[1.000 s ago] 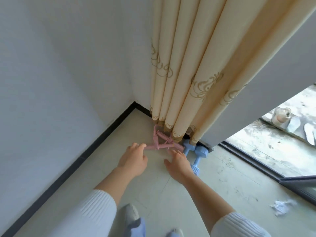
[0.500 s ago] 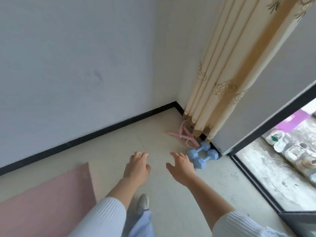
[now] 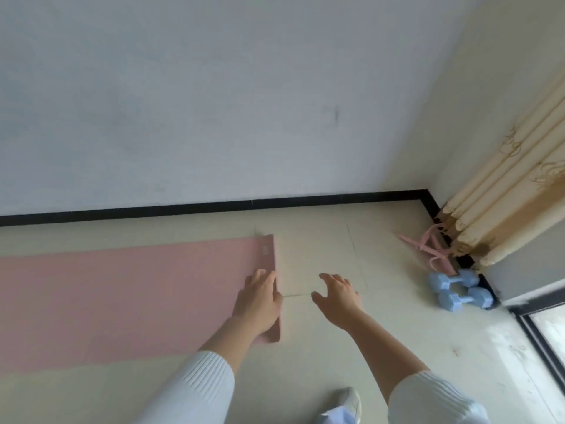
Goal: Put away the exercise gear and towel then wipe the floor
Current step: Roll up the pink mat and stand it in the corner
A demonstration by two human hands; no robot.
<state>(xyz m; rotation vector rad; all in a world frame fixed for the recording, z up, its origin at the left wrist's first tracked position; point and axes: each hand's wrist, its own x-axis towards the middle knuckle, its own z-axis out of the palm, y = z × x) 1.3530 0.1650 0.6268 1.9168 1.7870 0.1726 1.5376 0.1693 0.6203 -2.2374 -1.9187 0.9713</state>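
Observation:
A pink exercise mat [image 3: 122,295] lies flat on the pale tiled floor, stretching off the left edge. My left hand [image 3: 260,301] is over the mat's right end with its fingers fairly straight; contact is unclear. My right hand [image 3: 336,296] hovers open above bare floor just right of the mat, holding nothing. In the corner lie two light blue dumbbells [image 3: 458,290] and a pink resistance band [image 3: 428,249], well to the right of both hands.
A white wall with a black skirting board [image 3: 214,206] runs behind the mat. A cream curtain [image 3: 504,209] hangs in the right corner above the band. A dark sliding-door track [image 3: 538,332] borders the floor at far right. My white shoe [image 3: 347,399] shows at the bottom.
My hands have left the pink band in the corner and swung left. The view turned left, bringing the mat into sight, and my left hand now reaches its right end.

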